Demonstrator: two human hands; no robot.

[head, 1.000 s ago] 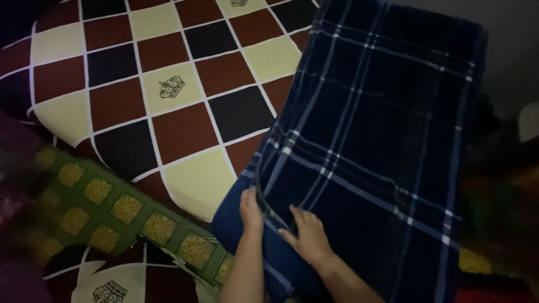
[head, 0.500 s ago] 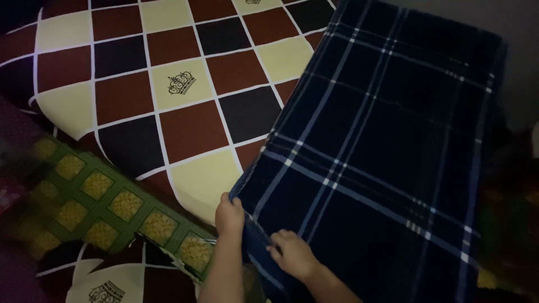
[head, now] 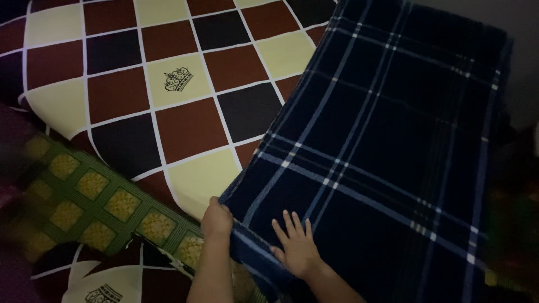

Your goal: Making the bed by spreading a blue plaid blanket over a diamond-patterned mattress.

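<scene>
checkered bedsheet point(head: 185, 129), plaid cloth point(head: 382, 168) under right hand point(head: 297, 247)

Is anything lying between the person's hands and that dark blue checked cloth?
No. The left hand grips the near corner of the cloth, and the right hand lies flat on top of it. Nothing visible sits between them.

Counts: 1 navy plaid cloth point(head: 382, 146), right half of frame. 1 checkered sheet point(head: 168, 95), upper left, with 2 crown prints: one upper left point(head: 175, 80), one at bottom left edge point(head: 104, 294). 1 green-and-yellow patterned cloth point(head: 95, 196), lower left. 2 hands at bottom centre: left hand point(head: 217, 217), right hand point(head: 296, 244).
</scene>
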